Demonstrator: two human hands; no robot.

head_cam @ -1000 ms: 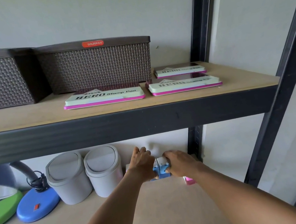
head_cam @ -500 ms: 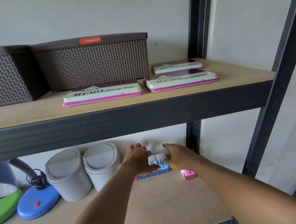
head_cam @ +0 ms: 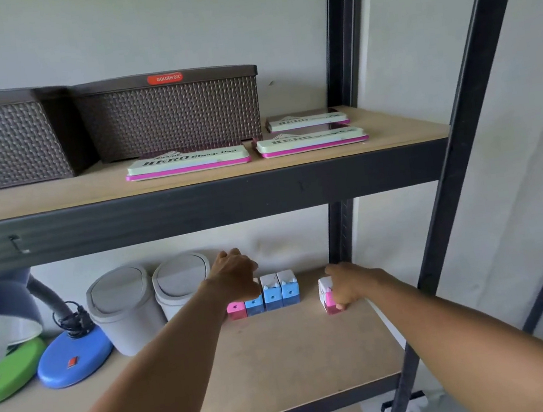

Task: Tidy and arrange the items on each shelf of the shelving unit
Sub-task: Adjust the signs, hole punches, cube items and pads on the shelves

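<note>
On the lower shelf (head_cam: 282, 353) a row of small carton-shaped boxes stands by the back wall: a pink one (head_cam: 236, 309) at the left, then blue ones (head_cam: 280, 290). My left hand (head_cam: 237, 272) hovers over the row's left end and hides the tops there; whether it touches or holds a box is hidden. Further right, my right hand (head_cam: 346, 284) grips a separate pink box (head_cam: 327, 297) that stands on the shelf, apart from the row.
Two grey swing-lid bins (head_cam: 151, 301) stand left of the row, with a blue lamp base (head_cam: 74, 356) and a green one (head_cam: 6, 375) beyond. The upper shelf (head_cam: 402, 135) holds two brown woven baskets (head_cam: 168, 112) and three stamp pads (head_cam: 188, 161). Black uprights (head_cam: 339, 231) frame the right side.
Both hands were together on the blue boxes. My right hand has moved right to the pink box and taken hold of it; my left hand has shifted to the row's left end.
</note>
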